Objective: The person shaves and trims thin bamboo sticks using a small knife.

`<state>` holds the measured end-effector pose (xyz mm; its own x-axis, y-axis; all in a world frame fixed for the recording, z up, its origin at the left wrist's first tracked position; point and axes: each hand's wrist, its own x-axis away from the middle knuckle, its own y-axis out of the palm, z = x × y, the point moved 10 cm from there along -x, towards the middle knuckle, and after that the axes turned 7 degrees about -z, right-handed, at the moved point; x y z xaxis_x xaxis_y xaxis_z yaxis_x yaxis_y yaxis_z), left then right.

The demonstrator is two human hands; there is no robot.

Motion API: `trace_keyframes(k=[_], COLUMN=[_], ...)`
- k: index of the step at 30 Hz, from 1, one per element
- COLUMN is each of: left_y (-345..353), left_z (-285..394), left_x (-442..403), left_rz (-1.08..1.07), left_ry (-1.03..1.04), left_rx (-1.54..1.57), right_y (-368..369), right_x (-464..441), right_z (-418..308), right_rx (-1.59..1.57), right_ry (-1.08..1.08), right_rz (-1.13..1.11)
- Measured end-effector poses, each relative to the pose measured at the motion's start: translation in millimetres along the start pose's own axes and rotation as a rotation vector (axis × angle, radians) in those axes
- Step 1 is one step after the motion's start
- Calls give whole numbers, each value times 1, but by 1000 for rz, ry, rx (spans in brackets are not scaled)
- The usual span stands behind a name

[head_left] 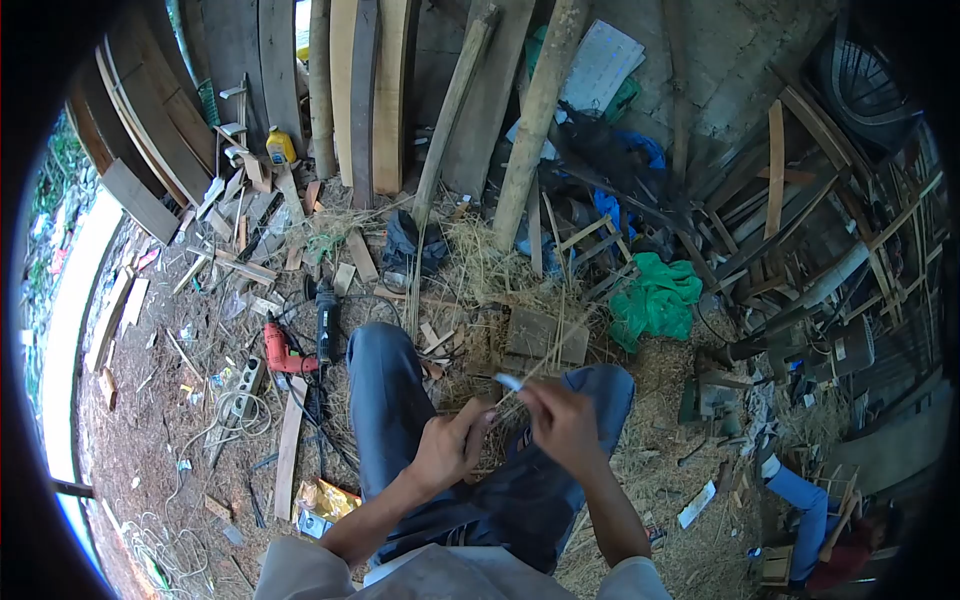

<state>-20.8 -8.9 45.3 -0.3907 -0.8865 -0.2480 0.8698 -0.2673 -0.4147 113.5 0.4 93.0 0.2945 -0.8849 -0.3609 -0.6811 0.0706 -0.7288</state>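
Observation:
My left hand (452, 445) is closed, its fingers pinching a thin, pale strip of bamboo or wood (556, 345) that slants up and to the right between my knees. Close beside it, my right hand (566, 428) is wrapped around a small knife, whose handle is hidden in the fist. The short, bright knife blade (509, 381) shows past the thumb, by the strip. Whether the edge touches the strip I cannot tell. Both hands are above my lap, and the right one is slightly blurred. A wooden block (545, 336) lies on the ground beyond them.
A red power drill (284, 352) and a dark power tool (326, 318) lie left of my knee, near a power strip (242, 388). Green plastic (655, 298) sits at right. Planks (385, 100) lean behind. Another person's blue-clad leg (806, 515) is at lower right.

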Motion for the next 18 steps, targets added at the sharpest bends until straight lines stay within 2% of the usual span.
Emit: trace_keyframes(k=[4,6,7,9,13,15,16,18], left_y=[3,2,3,4,1,-3,-2,1], left_z=[-2,-3,-4,-6,0,0,-2,-5], left_x=[3,3,4,3,3,1,1,1], left_rz=[-48,-34,-24,-18,-12,9,0,-20], left_ry=[-20,-14,-1,13,20,25,26,31], left_rx=[-2,4,7,9,5,4,9,15], right_y=[-7,-10,-7,16,-7,1,13,12], right_x=[1,-4,-2,6,-1,0,3,-4], right_z=[9,39,33,1,39,23,6,8], right_rx=[-37,-16,-16,-27,-132,-117,-108,-87], right_ry=[-18,221,214,47,139,52,37,54], right_rz=[26,-4,-5,-117,61,27,-84,-120])
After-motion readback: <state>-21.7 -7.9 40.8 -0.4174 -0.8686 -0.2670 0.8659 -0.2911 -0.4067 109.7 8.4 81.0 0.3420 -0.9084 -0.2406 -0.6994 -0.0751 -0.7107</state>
